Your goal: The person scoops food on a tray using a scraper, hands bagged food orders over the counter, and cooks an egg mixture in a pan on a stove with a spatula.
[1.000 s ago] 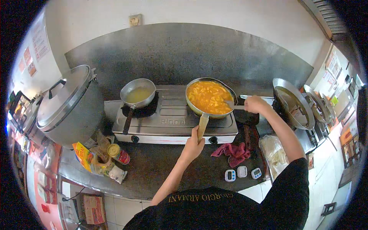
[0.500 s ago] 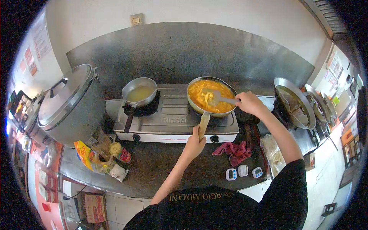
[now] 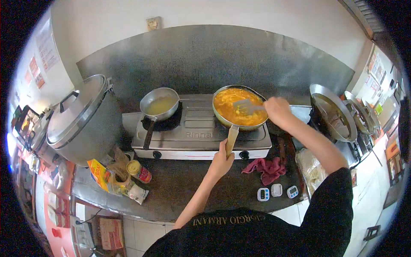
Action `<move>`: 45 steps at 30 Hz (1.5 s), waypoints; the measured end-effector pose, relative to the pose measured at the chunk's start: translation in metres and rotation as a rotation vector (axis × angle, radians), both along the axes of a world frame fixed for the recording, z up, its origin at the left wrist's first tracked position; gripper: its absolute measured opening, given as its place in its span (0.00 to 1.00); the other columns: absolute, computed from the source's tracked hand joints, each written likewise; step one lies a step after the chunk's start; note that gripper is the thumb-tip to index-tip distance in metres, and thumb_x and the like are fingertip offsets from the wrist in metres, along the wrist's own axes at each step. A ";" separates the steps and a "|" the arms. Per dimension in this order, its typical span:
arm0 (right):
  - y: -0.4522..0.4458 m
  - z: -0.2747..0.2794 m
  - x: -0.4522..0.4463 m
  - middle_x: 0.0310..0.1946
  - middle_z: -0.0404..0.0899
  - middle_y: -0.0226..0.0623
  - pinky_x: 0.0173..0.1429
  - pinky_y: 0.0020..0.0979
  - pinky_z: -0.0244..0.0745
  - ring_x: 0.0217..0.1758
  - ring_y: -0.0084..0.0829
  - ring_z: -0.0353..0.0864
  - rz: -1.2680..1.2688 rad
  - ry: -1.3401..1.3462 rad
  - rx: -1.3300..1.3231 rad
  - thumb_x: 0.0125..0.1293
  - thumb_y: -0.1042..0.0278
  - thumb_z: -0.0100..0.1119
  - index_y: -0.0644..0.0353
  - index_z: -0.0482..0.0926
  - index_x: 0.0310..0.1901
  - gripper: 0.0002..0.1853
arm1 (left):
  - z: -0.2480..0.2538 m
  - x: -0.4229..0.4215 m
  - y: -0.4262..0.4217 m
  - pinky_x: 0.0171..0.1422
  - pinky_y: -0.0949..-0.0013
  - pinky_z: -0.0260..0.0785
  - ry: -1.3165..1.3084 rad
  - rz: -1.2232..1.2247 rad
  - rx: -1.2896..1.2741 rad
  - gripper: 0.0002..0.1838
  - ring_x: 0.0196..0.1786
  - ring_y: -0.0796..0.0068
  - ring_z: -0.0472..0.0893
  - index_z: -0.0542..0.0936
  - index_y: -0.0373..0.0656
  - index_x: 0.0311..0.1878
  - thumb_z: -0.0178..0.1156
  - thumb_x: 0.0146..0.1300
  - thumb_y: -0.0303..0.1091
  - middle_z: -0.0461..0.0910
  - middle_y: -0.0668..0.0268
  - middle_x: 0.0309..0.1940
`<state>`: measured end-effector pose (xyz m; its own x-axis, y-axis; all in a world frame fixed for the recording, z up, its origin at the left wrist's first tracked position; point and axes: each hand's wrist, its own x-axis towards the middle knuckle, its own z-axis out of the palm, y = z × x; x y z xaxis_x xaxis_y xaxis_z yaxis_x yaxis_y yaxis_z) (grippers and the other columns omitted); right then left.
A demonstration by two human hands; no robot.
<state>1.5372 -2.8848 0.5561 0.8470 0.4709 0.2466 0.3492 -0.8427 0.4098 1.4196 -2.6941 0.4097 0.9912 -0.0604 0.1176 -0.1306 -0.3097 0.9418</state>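
Note:
My left hand [image 3: 222, 160] is wrapped round the pale handle of a frying pan [image 3: 218, 115], which sits on the right burner of the stove. In the pan lies a yellow-orange egg mixture [image 3: 233, 95], wet-looking with paler strands. My right hand [image 3: 277, 110] is closed on a grey spatula [image 3: 244, 106], its slotted blade in the mixture at the pan's middle right; the spatula's handle is mostly hidden by my fingers. On the left burner, a small saucepan [image 3: 159, 105] holds a pale yellowish liquid, its dark handle pointing toward me.
The silver stove [image 3: 199, 145] stands against a metal splashback. A large lidded pot [image 3: 92, 128] is at left, near a tin can [image 3: 139, 171] and packets. A maroon cloth [image 3: 265, 170] and white timers [image 3: 263, 194] lie front right. A wok [image 3: 334, 112] stands at far right.
The spatula has shifted right and its blade is turned differently in the egg. My right hand has risen slightly. The whole view has shifted a little; my left hand keeps its grip.

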 end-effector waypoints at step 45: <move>0.015 -0.032 0.103 0.30 0.80 0.40 0.32 0.39 0.77 0.34 0.36 0.81 -0.255 -0.074 0.027 0.52 0.71 0.50 0.57 0.82 0.31 0.09 | 0.002 -0.002 0.005 0.40 0.60 0.68 -0.078 -0.049 0.033 0.35 0.36 0.45 0.77 0.48 0.35 0.63 0.51 0.54 0.28 0.74 0.40 0.31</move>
